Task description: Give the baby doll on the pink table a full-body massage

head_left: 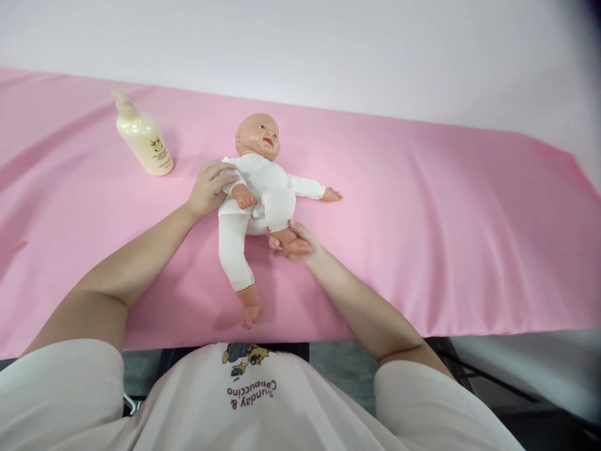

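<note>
Pink cloth (422, 207) covers the table, and I see the baby doll (260, 188) lying on its back near the middle, in a white romper. My left hand (209, 188) rests loosely curled against its shoulder, steadying it. My right hand (295, 241) pinches the bent bare foot, lifting that leg. Off to the left, well apart, stands a cream lotion bottle (143, 138).

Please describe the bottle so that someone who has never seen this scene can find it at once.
Start from the pink cloth over the table. The bottle stands at its far left, beyond the left hand and the doll. It is the only container: cream-coloured, with a pump top.
</note>
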`<state>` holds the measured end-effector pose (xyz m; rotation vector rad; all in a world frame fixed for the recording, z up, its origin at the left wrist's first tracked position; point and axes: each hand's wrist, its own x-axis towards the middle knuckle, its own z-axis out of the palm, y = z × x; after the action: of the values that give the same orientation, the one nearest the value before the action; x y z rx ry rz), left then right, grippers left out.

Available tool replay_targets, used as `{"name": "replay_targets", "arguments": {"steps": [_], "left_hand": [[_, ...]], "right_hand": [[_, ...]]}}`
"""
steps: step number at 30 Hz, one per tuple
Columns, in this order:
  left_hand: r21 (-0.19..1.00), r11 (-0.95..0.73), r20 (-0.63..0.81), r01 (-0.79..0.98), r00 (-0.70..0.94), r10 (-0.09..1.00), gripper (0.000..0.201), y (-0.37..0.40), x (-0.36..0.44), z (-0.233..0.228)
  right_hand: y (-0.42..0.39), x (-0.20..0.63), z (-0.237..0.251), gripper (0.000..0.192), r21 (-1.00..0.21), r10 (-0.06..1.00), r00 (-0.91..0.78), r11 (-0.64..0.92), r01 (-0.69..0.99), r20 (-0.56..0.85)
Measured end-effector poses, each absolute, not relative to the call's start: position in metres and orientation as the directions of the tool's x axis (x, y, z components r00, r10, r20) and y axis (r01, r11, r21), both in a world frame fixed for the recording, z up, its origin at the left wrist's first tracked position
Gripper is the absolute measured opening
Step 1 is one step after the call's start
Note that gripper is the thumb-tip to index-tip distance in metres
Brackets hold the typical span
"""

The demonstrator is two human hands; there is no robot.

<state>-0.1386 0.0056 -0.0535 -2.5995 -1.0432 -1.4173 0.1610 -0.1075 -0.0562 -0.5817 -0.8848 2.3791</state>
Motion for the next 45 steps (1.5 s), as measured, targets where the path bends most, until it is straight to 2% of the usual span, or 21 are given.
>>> {"name": "replay_targets", "arguments": {"steps": [4, 7, 10, 13, 17, 20, 23, 26, 30, 34, 37, 40, 42, 45], "left_hand": [[0.337, -0.751, 0.719, 0.569, 0.359, 0.595, 0.031, 0.002, -0.139, -0.05], [0.394, -0.737, 0.729, 0.549, 0.303, 0.614, 0.042, 0.001, -0.14, -0.05], [0.504, -0.694, 0.729, 0.514, 0.178, 0.661, 0.052, 0.006, -0.143, -0.056], [0.637, -0.612, 0.691, 0.47, 0.004, 0.723, 0.059, 0.017, -0.148, -0.068], [0.754, -0.538, 0.627, 0.376, -0.169, 0.761, 0.063, 0.034, -0.156, -0.082], [0.797, -0.509, 0.585, 0.325, -0.204, 0.785, 0.064, 0.044, -0.162, -0.088], [0.847, -0.478, 0.526, 0.232, -0.24, 0.816, 0.065, 0.05, -0.166, -0.091], [0.892, -0.439, 0.451, 0.107, -0.261, 0.853, 0.068, 0.053, -0.168, -0.093], [0.898, -0.431, 0.439, 0.089, -0.252, 0.862, 0.066, 0.055, -0.17, -0.097], [0.879, -0.446, 0.475, 0.169, -0.231, 0.849, 0.063, 0.056, -0.17, -0.098], [0.884, -0.443, 0.467, 0.149, -0.247, 0.849, 0.065, 0.055, -0.167, -0.096], [0.891, -0.441, 0.454, 0.11, -0.262, 0.852, 0.067, 0.05, -0.164, -0.09], [0.881, -0.454, 0.474, 0.136, -0.243, 0.847, 0.068, 0.046, -0.161, -0.086], [0.847, -0.487, 0.526, 0.211, -0.203, 0.826, 0.067, 0.042, -0.159, -0.083]], "right_hand": [[-0.107, 0.163, -0.063, 0.062, -0.708, 0.544, -0.83, -0.634, -0.312, -0.122], [-0.11, 0.166, -0.065, 0.069, -0.711, 0.483, -0.875, -0.604, -0.359, 0.031], [-0.114, 0.168, -0.068, 0.073, -0.666, 0.421, -0.887, -0.609, -0.431, 0.189], [-0.116, 0.168, -0.074, 0.069, -0.597, 0.276, -0.899, -0.675, -0.434, 0.341], [-0.115, 0.164, -0.077, 0.063, -0.598, -0.004, -0.902, -0.75, -0.283, 0.432], [-0.116, 0.162, -0.071, 0.065, -0.629, -0.153, -0.889, -0.758, -0.175, 0.432], [-0.119, 0.162, -0.063, 0.072, -0.67, -0.282, -0.89, -0.742, -0.034, 0.358], [-0.121, 0.161, -0.06, 0.082, -0.69, -0.366, -0.869, -0.723, 0.04, 0.332], [-0.12, 0.161, -0.064, 0.087, -0.713, -0.404, -0.85, -0.699, 0.049, 0.338], [-0.123, 0.161, -0.072, 0.083, -0.769, -0.411, -0.886, -0.631, 0.107, 0.214], [-0.124, 0.161, -0.074, 0.078, -0.811, -0.408, -0.896, -0.577, 0.101, 0.178], [-0.122, 0.162, -0.072, 0.088, -0.836, -0.435, -0.886, -0.537, 0.112, 0.16], [-0.118, 0.163, -0.07, 0.097, -0.852, -0.472, -0.867, -0.509, 0.123, 0.156], [-0.11, 0.163, -0.064, 0.1, -0.87, -0.532, -0.824, -0.482, 0.106, 0.194]]}}
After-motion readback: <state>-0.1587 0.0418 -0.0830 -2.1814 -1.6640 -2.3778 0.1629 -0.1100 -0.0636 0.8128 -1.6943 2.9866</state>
